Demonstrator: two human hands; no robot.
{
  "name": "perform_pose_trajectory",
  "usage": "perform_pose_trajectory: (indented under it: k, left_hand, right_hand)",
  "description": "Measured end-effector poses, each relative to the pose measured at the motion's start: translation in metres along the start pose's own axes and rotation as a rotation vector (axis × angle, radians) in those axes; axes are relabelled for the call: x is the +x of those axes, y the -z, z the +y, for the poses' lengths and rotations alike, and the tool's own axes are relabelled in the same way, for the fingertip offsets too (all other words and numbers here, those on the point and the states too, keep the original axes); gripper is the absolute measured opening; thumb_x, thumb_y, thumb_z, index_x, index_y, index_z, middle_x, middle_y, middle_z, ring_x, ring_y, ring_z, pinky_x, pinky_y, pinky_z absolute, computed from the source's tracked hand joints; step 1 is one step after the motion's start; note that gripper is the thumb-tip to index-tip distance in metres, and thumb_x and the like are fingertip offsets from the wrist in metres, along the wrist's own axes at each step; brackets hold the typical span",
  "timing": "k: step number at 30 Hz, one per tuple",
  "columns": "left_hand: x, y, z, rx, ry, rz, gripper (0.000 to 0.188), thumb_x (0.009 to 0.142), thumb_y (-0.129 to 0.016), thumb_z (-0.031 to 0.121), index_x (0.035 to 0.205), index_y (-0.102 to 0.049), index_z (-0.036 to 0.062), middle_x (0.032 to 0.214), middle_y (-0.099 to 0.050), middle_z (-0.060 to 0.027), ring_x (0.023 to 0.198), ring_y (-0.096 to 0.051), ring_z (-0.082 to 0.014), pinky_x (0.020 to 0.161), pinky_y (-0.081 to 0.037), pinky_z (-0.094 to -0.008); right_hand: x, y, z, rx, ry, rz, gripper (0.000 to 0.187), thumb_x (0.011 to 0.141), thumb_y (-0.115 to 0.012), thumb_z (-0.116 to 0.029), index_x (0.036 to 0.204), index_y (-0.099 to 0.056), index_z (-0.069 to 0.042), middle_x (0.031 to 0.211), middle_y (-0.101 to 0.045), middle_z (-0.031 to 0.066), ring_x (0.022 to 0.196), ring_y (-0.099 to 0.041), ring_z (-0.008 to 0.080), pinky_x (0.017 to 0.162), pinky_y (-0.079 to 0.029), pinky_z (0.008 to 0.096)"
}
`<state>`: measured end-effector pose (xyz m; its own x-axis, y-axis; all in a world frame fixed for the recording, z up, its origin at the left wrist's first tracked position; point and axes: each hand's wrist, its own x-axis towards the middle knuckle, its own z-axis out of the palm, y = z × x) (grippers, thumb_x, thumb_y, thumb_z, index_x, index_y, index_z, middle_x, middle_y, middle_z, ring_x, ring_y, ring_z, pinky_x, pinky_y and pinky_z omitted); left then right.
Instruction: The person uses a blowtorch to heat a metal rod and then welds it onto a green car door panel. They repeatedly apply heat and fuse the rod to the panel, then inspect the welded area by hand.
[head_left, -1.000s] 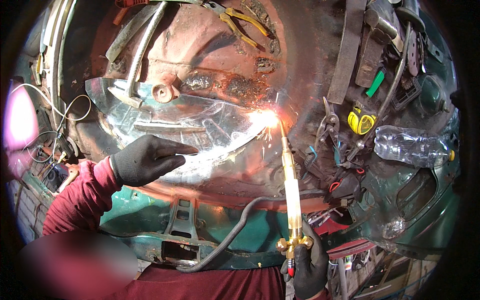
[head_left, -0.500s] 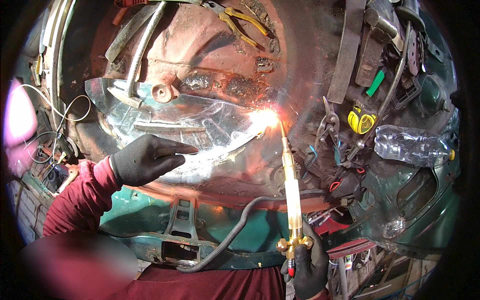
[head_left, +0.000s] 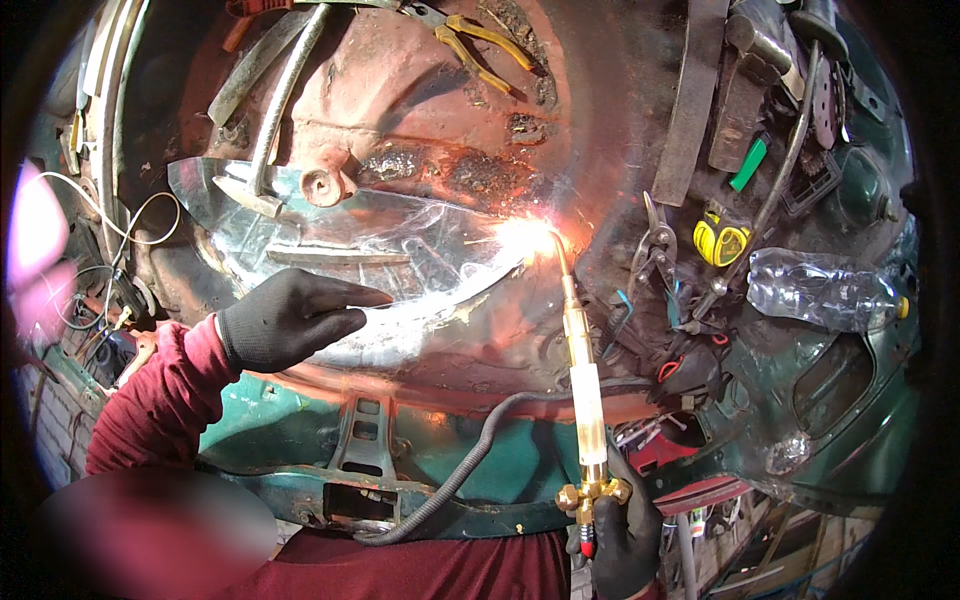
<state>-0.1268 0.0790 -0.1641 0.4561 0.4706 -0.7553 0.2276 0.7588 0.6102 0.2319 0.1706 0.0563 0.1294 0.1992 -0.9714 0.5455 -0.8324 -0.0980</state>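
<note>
My right hand (head_left: 628,535), in a black glove, grips a brass gas torch (head_left: 588,400) near its valve knobs. The torch points away from me, and its tip meets a glaring spot with sparks at the right end of a shiny sheet metal patch (head_left: 440,235). My left hand (head_left: 285,320), gloved too, is held just above the near edge of that patch. Its thumb and fingers are closed in a pinch; anything between them is lost in the glare. Around the patch lies a rusty reddish car body panel (head_left: 440,345).
A hammer (head_left: 262,170) lies across the patch's left part. Yellow-handled pliers (head_left: 480,50) lie at the far side. To the right are tin snips (head_left: 657,250), a yellow tape measure (head_left: 720,240) and a plastic bottle (head_left: 820,290). A corrugated hose (head_left: 470,465) crosses the green near edge.
The torch tip has shifted slightly left, and its lower end slightly right, with my right hand. The glare and sparks have spread a little. My left hand is nearly unchanged.
</note>
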Motion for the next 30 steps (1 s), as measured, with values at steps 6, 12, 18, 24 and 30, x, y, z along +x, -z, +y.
perform_pose_trajectory:
  k: [6,12,18,24,30]
  left_hand:
    - [-0.006,0.011,0.001,-0.066,0.034,-0.011,0.037,0.109,-0.065,0.015,0.143,-0.071,0.0038,0.124,-0.079,-0.0166,0.110,-0.071,-0.0155,0.102,-0.054,-0.0346]
    - [-0.004,0.007,-0.008,-0.100,0.061,-0.013,0.037,0.109,-0.065,0.016,0.144,-0.071,0.0047,0.118,-0.080,-0.0144,0.101,-0.068,-0.0126,0.096,-0.054,-0.0337]
    - [0.002,0.008,-0.006,-0.113,0.050,-0.016,0.038,0.110,-0.066,0.019,0.145,-0.071,0.0082,0.082,-0.067,-0.0037,0.069,-0.049,-0.0068,0.068,-0.047,-0.0291]
    - [0.005,0.005,-0.012,-0.102,0.053,-0.025,0.038,0.110,-0.066,0.020,0.144,-0.072,0.0077,0.083,-0.069,-0.0070,0.070,-0.052,-0.0078,0.070,-0.049,-0.0303]
    - [0.007,0.005,-0.016,-0.105,0.015,-0.034,0.038,0.110,-0.064,0.020,0.145,-0.070,0.0037,0.121,-0.080,-0.0153,0.105,-0.069,-0.0132,0.099,-0.055,-0.0351]
  right_hand:
    - [-0.016,0.015,0.008,0.115,0.091,-0.073,0.070,0.113,-0.061,-0.044,0.163,-0.044,0.002,0.099,-0.068,0.0079,0.059,-0.055,0.0079,0.052,-0.047,0.0242]
    - [-0.020,0.013,0.010,0.134,0.103,-0.082,0.069,0.113,-0.058,-0.043,0.163,-0.043,0.002,0.098,-0.070,0.0082,0.056,-0.052,0.0077,0.052,-0.046,0.0237]
    - [0.000,0.000,0.023,0.137,0.144,0.048,0.069,0.113,-0.059,-0.033,0.160,-0.039,0.014,0.113,-0.073,0.0234,0.062,-0.064,0.0145,0.055,-0.054,0.0283]
    - [0.001,-0.007,0.004,0.030,0.018,0.042,0.065,0.116,-0.055,-0.036,0.163,-0.041,0.006,0.100,-0.073,0.0150,0.056,-0.056,0.0087,0.050,-0.047,0.0239]
    - [0.001,-0.015,-0.008,-0.057,0.030,0.038,0.052,0.119,-0.050,-0.027,0.164,-0.045,-0.003,0.096,-0.073,0.0067,0.054,-0.047,0.0029,0.048,-0.039,0.0211]
